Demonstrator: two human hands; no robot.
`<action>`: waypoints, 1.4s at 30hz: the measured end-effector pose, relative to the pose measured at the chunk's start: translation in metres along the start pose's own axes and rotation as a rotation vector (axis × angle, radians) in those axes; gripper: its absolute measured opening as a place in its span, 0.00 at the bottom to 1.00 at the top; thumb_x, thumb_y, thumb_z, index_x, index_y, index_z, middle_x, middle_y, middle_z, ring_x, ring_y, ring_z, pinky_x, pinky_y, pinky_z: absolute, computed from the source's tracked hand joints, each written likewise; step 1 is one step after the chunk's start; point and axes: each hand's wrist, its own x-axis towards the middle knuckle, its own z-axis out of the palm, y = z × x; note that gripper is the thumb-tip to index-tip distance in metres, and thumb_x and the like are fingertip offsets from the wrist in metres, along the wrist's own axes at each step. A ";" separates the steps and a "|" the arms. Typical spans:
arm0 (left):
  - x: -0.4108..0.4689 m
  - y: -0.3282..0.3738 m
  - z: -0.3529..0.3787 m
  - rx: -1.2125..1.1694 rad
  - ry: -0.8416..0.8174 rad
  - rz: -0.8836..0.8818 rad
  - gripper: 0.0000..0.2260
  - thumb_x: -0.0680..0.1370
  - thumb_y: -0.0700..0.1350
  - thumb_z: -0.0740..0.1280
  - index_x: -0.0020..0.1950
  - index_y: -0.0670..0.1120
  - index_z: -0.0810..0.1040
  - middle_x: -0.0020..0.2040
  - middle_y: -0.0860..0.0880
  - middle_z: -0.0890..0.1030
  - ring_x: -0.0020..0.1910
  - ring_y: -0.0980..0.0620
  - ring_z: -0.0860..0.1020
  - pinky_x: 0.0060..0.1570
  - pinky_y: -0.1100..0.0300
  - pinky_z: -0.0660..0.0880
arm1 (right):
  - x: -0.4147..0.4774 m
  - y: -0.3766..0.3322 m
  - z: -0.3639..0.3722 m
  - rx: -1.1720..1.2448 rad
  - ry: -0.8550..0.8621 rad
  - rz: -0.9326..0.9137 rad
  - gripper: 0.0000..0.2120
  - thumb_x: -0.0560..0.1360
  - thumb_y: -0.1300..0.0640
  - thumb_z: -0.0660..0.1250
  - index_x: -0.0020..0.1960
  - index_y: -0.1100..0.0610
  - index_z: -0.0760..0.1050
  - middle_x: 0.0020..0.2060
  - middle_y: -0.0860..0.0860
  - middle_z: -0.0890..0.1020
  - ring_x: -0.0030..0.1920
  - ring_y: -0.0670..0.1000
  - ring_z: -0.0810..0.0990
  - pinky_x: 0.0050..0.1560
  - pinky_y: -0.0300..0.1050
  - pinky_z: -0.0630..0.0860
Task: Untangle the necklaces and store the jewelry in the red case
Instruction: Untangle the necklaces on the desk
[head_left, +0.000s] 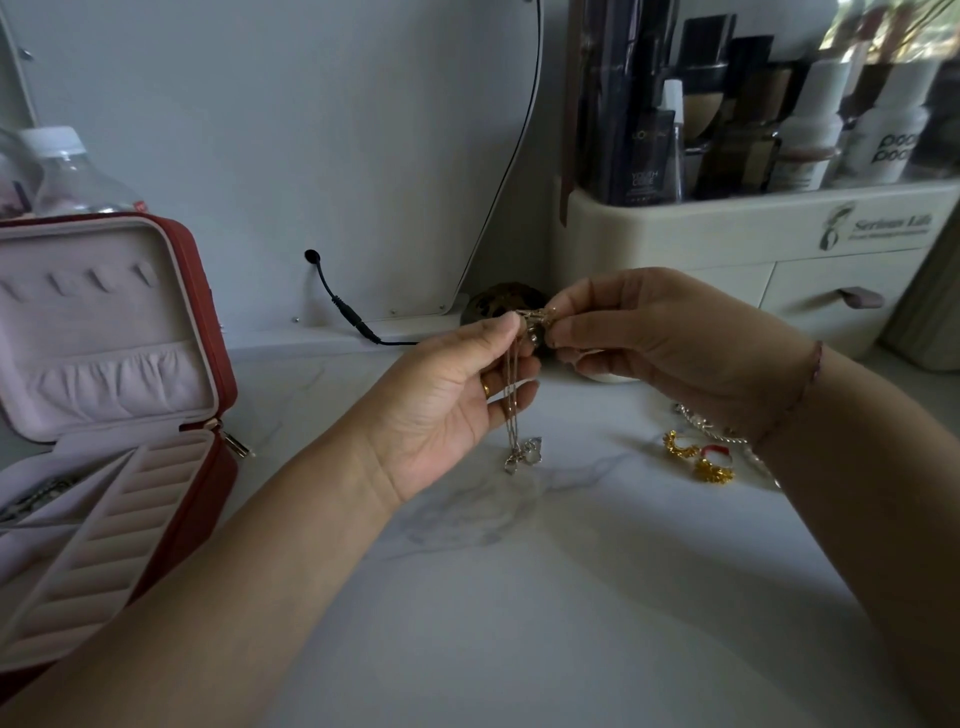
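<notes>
Together, left hand (447, 410) and right hand (670, 332) pinch tangled necklaces (535, 321). Open red case (221, 332) sits at nine o'clock.

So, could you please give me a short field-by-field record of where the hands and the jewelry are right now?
left hand: pinches the tangled necklaces at the knot; chains hang below it
right hand: pinches the same knot from the other side
red case: open, at the left, lid tilted back
gold earrings: loose on the marble table, by the right wrist
silver chain: beside the earrings, partly hidden by the wrist
</notes>
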 end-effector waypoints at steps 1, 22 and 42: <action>0.000 0.000 0.000 0.008 0.010 0.006 0.04 0.69 0.44 0.68 0.36 0.47 0.81 0.36 0.50 0.80 0.35 0.56 0.79 0.41 0.61 0.77 | -0.001 -0.001 -0.001 0.095 -0.017 0.016 0.04 0.72 0.64 0.66 0.42 0.57 0.78 0.38 0.52 0.81 0.39 0.46 0.78 0.42 0.37 0.76; -0.007 -0.001 0.006 0.267 0.016 0.072 0.04 0.67 0.45 0.70 0.40 0.47 0.80 0.29 0.53 0.70 0.28 0.58 0.66 0.33 0.66 0.68 | 0.003 0.003 -0.001 0.325 0.017 0.010 0.06 0.63 0.63 0.69 0.40 0.57 0.76 0.33 0.52 0.79 0.33 0.45 0.75 0.38 0.37 0.73; -0.008 0.002 0.006 0.576 0.286 0.136 0.02 0.74 0.43 0.71 0.41 0.48 0.83 0.20 0.58 0.65 0.21 0.59 0.59 0.26 0.66 0.58 | 0.002 0.004 0.014 -0.212 0.246 -0.154 0.06 0.68 0.64 0.74 0.42 0.58 0.77 0.35 0.57 0.82 0.34 0.50 0.77 0.38 0.42 0.74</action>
